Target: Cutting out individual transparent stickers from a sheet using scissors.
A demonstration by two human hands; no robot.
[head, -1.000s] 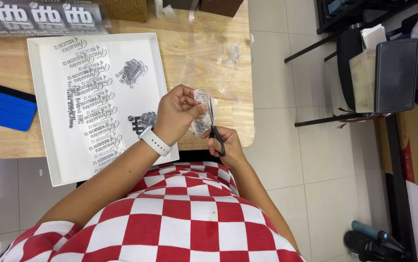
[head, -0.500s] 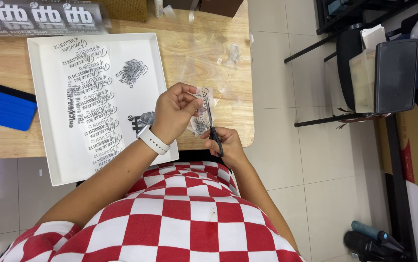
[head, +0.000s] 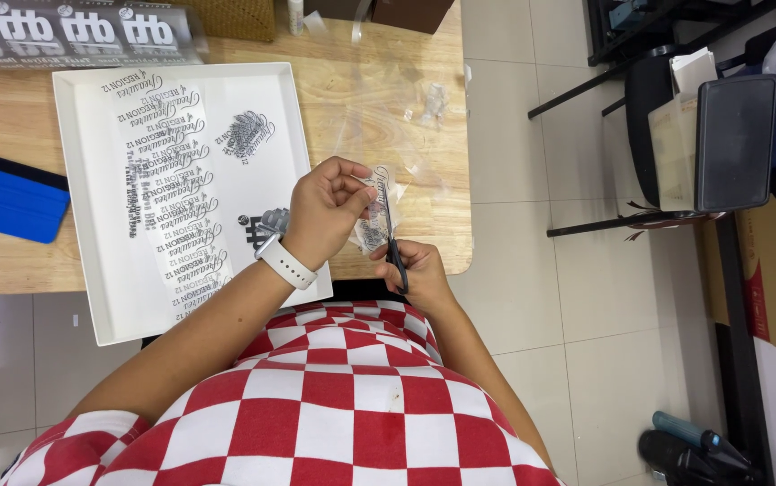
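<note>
Scissors [head: 394,245] advanced into clear printed film [head: 372,216]; left hand [head: 325,205] pinching film, right hand [head: 417,267] clenched on scissors.

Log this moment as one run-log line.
left hand: holds clear printed film | right hand: scissors, blades at film | white tray: cut printed strips | wooden table: blue pad at left
</note>
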